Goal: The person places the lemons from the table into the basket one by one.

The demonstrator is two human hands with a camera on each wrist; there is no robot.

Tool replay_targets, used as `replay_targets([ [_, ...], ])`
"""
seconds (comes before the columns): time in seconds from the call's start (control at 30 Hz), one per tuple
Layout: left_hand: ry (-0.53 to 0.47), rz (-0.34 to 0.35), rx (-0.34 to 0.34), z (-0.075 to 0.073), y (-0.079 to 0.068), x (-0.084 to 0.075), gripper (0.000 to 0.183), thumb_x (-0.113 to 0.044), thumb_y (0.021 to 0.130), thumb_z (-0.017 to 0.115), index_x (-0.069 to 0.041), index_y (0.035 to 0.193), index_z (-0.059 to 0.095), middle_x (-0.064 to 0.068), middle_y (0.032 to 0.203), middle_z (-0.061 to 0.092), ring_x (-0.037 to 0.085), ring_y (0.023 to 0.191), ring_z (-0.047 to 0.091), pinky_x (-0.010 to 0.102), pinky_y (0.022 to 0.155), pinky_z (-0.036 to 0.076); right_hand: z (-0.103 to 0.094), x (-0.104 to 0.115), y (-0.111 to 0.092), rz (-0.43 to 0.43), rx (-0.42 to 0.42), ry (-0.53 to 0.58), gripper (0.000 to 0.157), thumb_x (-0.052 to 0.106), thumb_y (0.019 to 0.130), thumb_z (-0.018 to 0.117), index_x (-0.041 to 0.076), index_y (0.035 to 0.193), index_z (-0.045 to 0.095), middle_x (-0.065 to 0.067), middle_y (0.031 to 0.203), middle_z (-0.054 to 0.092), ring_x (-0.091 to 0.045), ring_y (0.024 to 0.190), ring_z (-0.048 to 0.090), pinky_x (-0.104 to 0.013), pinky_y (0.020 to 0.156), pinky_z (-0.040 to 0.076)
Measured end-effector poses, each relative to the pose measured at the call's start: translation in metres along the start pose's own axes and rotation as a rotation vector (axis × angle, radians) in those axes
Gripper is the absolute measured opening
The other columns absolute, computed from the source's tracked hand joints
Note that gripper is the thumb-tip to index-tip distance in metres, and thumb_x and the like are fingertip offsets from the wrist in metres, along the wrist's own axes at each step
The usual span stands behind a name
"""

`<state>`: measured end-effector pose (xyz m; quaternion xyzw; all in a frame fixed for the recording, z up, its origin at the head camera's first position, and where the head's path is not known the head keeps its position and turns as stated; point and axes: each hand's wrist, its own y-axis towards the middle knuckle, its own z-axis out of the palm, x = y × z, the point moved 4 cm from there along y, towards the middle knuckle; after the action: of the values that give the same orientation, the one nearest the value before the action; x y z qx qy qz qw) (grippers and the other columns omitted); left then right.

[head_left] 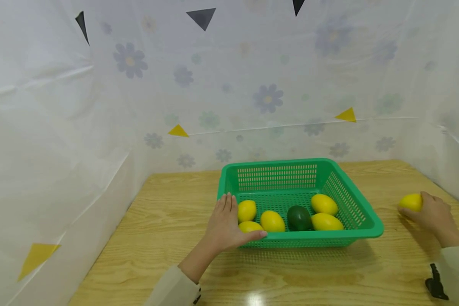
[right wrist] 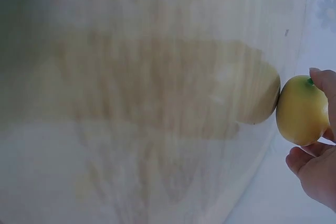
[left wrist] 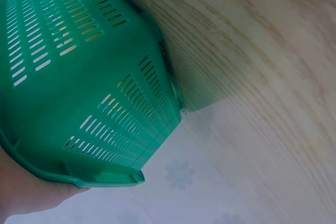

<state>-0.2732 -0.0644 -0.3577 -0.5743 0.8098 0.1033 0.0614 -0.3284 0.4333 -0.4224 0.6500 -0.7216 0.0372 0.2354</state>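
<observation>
My left hand rests on the near left corner of a green plastic basket, its fingers straight along the left rim and the thumb along the front rim. The left wrist view shows the slotted outer walls of the basket, with part of the hand at the rim. To the right of the basket, my right hand grips a yellow lemon. In the right wrist view this lemon has a green stem end and sits at the tabletop, against its own reflection.
Inside the basket lie several lemons and one dark green, rounded fruit. The basket stands on a glossy wooden table. Pale flowered sheeting with small triangles hangs behind the table and along both sides.
</observation>
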Motion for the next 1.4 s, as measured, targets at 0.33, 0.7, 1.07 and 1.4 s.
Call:
replay_targets([
  [0.33,0.002,0.002,-0.001,-0.001,0.001,0.000,0.111,-0.075,0.077,0.048,0.006,0.146,0.015,0.023,0.153,0.010,0.035,0.144,0.008,0.045,0.118,0.012,0.000,0.000,0.002,-0.053,0.006,0.035,0.076,0.021,0.085,0.064,-0.033,0.120,0.024,-0.049,0.100,0.034,-0.056,0.084,0.038,-0.056,0.063,0.039],
  [0.7,-0.007,0.005,-0.004,-0.001,0.000,0.000,0.112,-0.077,0.076,0.046,0.006,0.145,0.017,0.023,0.153,0.010,0.035,0.144,0.008,0.045,0.118,0.012,0.000,-0.002,0.004,-0.076,-0.028,0.053,0.075,0.022,0.080,0.068,-0.034,0.115,0.031,-0.050,0.101,0.038,-0.055,0.082,0.044,-0.057,0.065,0.039],
  [1.07,-0.002,-0.001,-0.003,0.000,0.000,0.000,0.112,-0.076,0.076,0.048,0.005,0.146,0.017,0.022,0.153,0.010,0.034,0.144,0.008,0.045,0.118,0.013,0.000,0.002,0.004,-0.075,-0.027,0.035,0.079,0.028,0.080,0.070,-0.033,0.114,0.033,-0.049,0.103,0.038,-0.055,0.084,0.043,-0.057,0.067,0.040],
  [1.4,0.009,0.004,-0.014,0.000,0.000,0.000,0.113,-0.078,0.075,0.046,0.006,0.146,0.017,0.023,0.153,0.011,0.035,0.144,0.009,0.045,0.118,0.013,-0.003,0.013,0.003,-0.080,-0.014,0.055,0.082,0.028,0.080,0.069,-0.033,0.118,0.030,-0.049,0.106,0.037,-0.055,0.085,0.044,-0.055,0.063,0.041],
])
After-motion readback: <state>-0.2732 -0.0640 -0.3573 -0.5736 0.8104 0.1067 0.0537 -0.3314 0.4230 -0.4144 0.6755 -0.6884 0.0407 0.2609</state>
